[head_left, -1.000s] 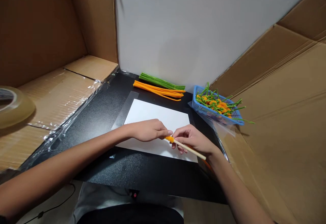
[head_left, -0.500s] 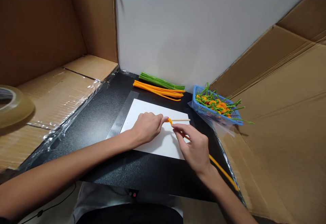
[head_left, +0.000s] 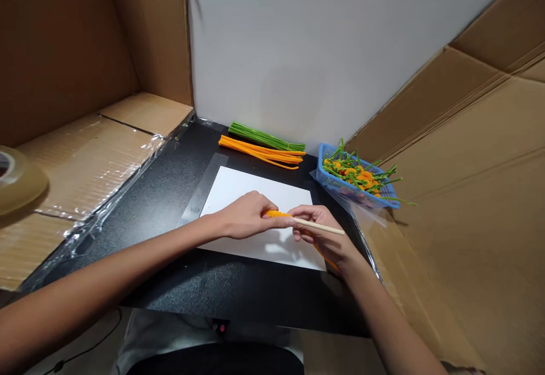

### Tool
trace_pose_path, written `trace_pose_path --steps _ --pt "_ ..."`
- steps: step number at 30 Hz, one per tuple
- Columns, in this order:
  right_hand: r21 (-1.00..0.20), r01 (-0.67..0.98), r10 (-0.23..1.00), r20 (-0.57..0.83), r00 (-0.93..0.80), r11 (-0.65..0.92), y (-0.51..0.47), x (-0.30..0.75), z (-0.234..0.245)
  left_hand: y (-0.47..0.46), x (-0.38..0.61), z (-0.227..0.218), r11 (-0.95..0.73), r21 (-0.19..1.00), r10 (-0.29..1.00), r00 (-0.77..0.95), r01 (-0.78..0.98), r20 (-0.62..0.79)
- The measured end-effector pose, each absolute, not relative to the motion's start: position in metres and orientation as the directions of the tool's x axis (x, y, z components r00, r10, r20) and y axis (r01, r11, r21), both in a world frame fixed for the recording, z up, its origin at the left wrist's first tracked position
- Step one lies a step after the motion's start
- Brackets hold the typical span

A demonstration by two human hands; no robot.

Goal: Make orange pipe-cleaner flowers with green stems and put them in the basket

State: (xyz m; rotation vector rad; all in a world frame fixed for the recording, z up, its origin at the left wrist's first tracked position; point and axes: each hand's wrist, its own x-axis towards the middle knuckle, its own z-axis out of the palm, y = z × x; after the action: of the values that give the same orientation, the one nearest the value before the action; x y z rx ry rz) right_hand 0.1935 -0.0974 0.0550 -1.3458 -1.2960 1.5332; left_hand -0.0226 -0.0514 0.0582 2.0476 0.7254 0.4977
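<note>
One orange pipe cleaner (head_left: 279, 213), coiled around a wooden stick (head_left: 321, 227), is pinched by the left hand (head_left: 249, 216) and gripped farther along by the right hand (head_left: 330, 243), above the white paper (head_left: 264, 182) near its right edge.

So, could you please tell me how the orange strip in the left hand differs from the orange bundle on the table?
The orange strip is wound around the pale stick, while the orange bundle lies nearly straight. The strip is pinched in the left hand; the bundle rests untouched on the black table. Both are bright orange.
</note>
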Motion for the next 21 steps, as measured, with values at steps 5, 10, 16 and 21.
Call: trace_pose_path --steps 5,10,16,21 --pt "-0.931 0.245 0.917 -0.326 -0.23 -0.27 -0.092 0.197 0.068 -0.053 -0.023 0.055 -0.659 0.618 0.649 0.739 0.429 0.179" --pt "-0.905 0.314 0.873 -0.382 -0.303 -0.287 -0.091 0.196 0.076 -0.055 -0.022 0.051 -0.774 0.423 0.594 0.773 0.472 0.224" --pt "-0.874 0.413 0.845 -0.411 -0.343 -0.257 -0.092 0.201 0.078 -0.057 -0.022 0.05 -0.832 0.248 0.542 0.823 0.497 0.171" --pt "-0.864 0.462 0.835 -0.395 -0.383 -0.198 -0.092 0.203 0.081 -0.057 -0.02 0.046 -0.854 0.206 0.512 0.841 0.477 0.173"
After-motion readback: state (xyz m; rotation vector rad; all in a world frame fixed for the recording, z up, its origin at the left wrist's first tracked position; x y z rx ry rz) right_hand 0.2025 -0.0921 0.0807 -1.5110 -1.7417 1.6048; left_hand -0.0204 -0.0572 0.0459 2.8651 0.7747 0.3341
